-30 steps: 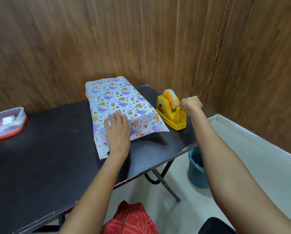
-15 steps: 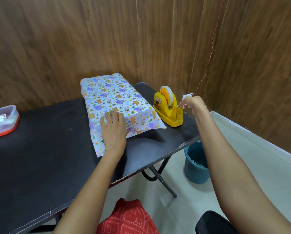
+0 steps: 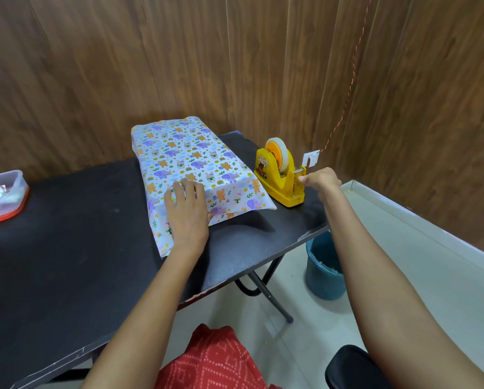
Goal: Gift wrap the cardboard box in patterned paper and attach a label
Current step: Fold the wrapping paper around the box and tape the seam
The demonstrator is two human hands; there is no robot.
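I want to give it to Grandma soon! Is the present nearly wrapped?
Nearly. Paper already covers the top and sides. The left hand presses the near flap flat while the right hand pinches tape at the dispenser. Left: taping that end, then labelling; a small tag hangs on string behind.

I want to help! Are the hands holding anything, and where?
The right hand pinches at the cutter end of the yellow plastic tape dispenser. The left hand holds nothing, just pressing flat on the near end of the patterned paper-wrapped box.
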